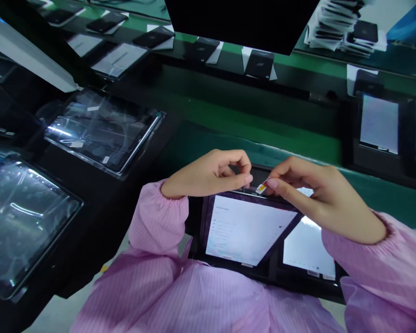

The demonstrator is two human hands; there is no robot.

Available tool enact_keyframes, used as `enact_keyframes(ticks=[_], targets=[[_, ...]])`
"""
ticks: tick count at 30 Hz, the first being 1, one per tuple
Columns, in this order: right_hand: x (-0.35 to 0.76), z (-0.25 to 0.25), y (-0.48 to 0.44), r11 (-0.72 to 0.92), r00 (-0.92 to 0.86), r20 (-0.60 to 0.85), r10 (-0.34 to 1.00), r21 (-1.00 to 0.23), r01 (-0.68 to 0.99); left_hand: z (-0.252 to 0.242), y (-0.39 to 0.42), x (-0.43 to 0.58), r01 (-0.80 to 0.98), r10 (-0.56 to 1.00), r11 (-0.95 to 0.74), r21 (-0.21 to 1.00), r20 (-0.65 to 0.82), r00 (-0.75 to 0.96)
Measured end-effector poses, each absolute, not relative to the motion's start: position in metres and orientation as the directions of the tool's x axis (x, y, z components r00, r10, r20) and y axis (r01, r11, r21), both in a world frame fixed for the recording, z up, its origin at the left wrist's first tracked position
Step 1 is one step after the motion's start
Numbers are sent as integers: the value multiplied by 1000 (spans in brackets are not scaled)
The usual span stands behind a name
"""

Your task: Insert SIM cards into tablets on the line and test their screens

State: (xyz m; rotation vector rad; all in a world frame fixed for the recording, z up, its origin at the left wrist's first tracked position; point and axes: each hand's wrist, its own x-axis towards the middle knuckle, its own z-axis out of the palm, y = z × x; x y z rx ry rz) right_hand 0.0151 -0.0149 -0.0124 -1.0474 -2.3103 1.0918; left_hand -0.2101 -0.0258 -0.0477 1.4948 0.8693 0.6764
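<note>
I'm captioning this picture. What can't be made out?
All in the head view:
Writing on the lit tablet: too small.
Second tablet: partly covered by the right hand.
Small card: one end hidden by that hand's fingers.
Whether the left hand holds anything: too blurred.
Black panel: cut by top edge.

No legible text, tablet screen (246,233) included

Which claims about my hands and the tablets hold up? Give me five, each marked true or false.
1. The right hand pinches a small white-and-yellow piece. True.
2. The left hand lies flat on a tablet. False: it is curled near that tablet's far edge.
3. That tablet is lit up. True.
4. Both sleeves are green. False: they are pink.
5. A second lit tablet shows below the right hand. True.
</note>
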Motion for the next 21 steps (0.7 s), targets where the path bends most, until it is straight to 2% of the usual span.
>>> enact_keyframes(ticks=[3, 7, 13, 21], targets=[[7, -14, -14, 470, -717, 26, 697, -771, 430, -54, -39, -210, 71, 901, -67, 995, 29, 433], [4, -12, -14, 534, -770, 30, 638, -738, 413, -62, -44, -203, -33, 910, -148, 988, 149, 386], [-2, -2, -9, 631, -854, -19, 520, -665, 400, -64, -45, -199, -78, 932, -151, 985, 168, 321], [-14, 8, 6, 651, -927, -119, 355, -681, 336, -68, -45, -200, -94, 927, -195, 976, 214, 307]])
